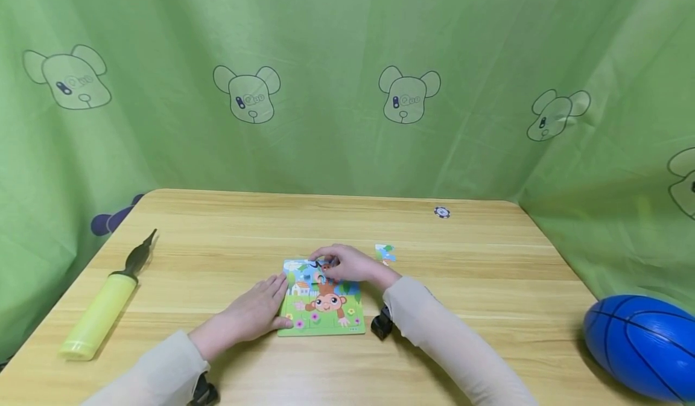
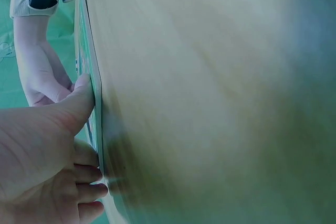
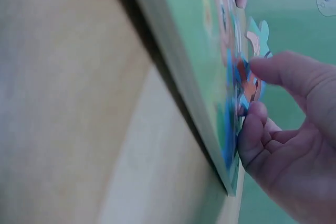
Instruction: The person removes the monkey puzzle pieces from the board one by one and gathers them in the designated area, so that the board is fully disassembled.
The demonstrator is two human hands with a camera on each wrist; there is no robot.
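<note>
A jigsaw board point(image 1: 350, 327) with a cartoon monkey on green grass lies flat on the table. My left hand point(image 1: 252, 309) rests at its left side, thumb over the lower left corner and fingers extended along the edge. Over the upper part of the board, my right hand point(image 1: 347, 264) pinches an orange and blue puzzle piece point(image 3: 253, 88) between thumb and fingers. In the right wrist view that piece stands tilted against the board's face. Another loose puzzle piece point(image 1: 385, 253) lies on the table just beyond the right wrist.
A yellow hand pump point(image 1: 103, 315) with a black nozzle lies at the left of the wooden table point(image 1: 244, 225). On the right sits a blue ball point(image 1: 643, 345). A poker chip point(image 1: 442, 212) lies near the back edge, before a green curtain point(image 1: 326, 152).
</note>
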